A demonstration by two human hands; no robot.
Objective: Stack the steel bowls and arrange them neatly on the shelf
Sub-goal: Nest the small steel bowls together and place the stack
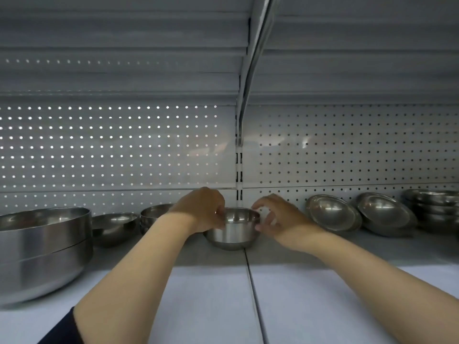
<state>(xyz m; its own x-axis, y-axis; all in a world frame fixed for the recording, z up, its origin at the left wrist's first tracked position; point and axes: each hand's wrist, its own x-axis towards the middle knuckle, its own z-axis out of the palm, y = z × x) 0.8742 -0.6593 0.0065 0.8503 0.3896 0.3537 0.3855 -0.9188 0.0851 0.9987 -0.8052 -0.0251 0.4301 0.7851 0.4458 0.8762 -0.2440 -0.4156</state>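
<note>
A small steel bowl (233, 230) stands upright on the white shelf (211, 294), near the back at the seam between two shelf boards. My left hand (202, 209) grips its left rim, fingers curled over the edge. My right hand (275, 216) hovers at the bowl's right side with its fingers loosely curled, touching or nearly touching the rim. Two large bowls sit nested as a stack (42, 249) at the far left.
A shallow bowl (113, 227) and a small stack of bowls (152, 218) stand left of my hands. Two tilted shallow bowls (332, 212), (385, 211) lean against the pegboard back wall (347, 150) on the right. Another stack (434, 207) sits far right.
</note>
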